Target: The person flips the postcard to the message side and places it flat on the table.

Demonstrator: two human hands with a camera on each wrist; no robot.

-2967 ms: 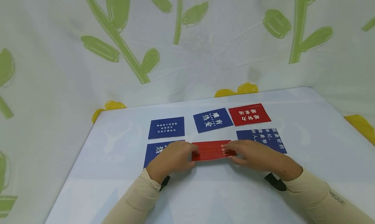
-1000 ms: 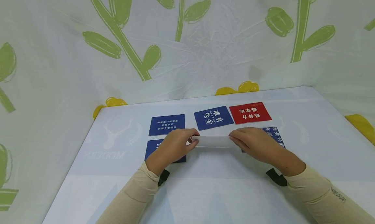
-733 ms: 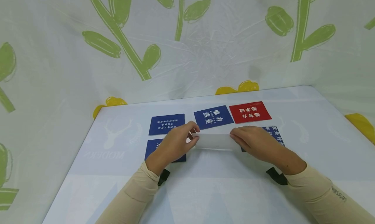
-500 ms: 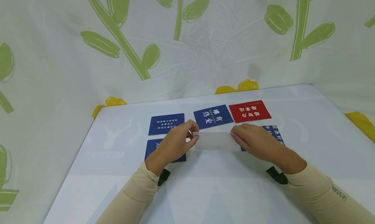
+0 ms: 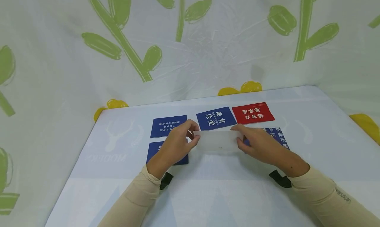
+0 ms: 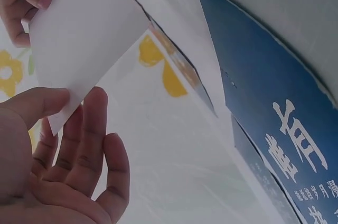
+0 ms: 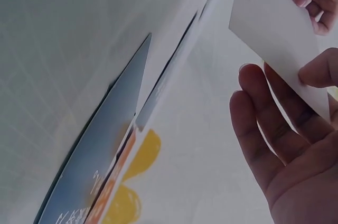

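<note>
Between my two hands a card [image 5: 218,142] is held up off the table, its plain white side toward me. My left hand [image 5: 175,144] pinches its left end near the top corner, thumb on the white face and fingers behind. At the other end my right hand [image 5: 260,144] grips the card the same way. In the left wrist view the white card [image 6: 87,34] carries a small printed mark, and the left thumb [image 6: 45,101] presses near its corner. From the right wrist, the right thumb [image 7: 319,71] lies on the card [image 7: 277,26].
On the white table [image 5: 118,187] lie a blue card [image 5: 166,125] at back left, another blue card [image 5: 216,118], a red card [image 5: 253,113] at back right, a blue card [image 5: 152,151] partly behind my left hand and one [image 5: 279,136] behind my right. A leaf-patterned curtain [image 5: 207,55] hangs behind.
Three seconds ago the card showed a red lettered face low over the table; now it is raised with its white side toward me. Lately my right fingers have spread apart on its end.
</note>
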